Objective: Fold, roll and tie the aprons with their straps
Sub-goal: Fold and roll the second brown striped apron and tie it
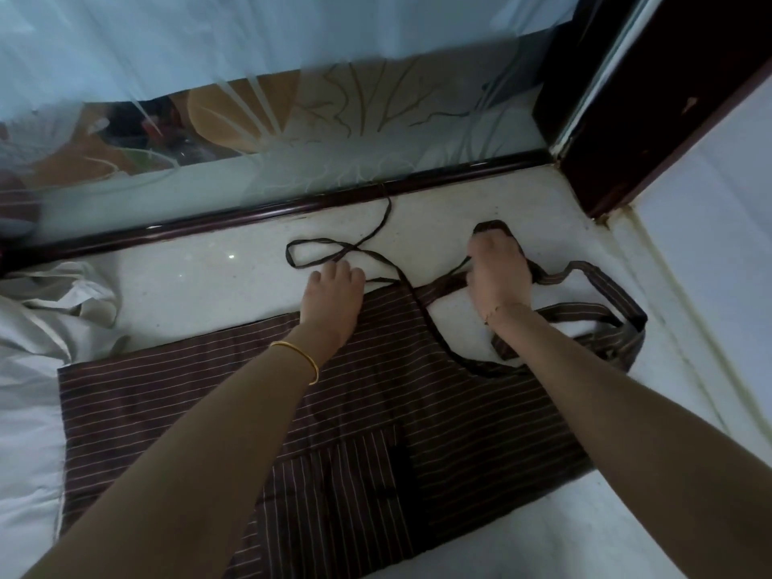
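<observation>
A dark brown apron with thin pale stripes (217, 394) lies flat on the white floor, a pocket on its near part. A thin waist strap (317, 254) loops across the floor beyond it toward the dark door rail. My left hand (332, 298) rests at the apron's far edge, fingertips curled on the thin strap. My right hand (499, 273) grips the wide striped neck strap (585, 273), which loops out to the right and back to the apron.
A dark wooden rail (250, 215) under a frosted glass panel (292, 131) runs along the far side. A dark door frame (626, 119) stands at the right corner. A crumpled white cloth (50, 319) lies to the left. The white floor (188, 282) shows between them.
</observation>
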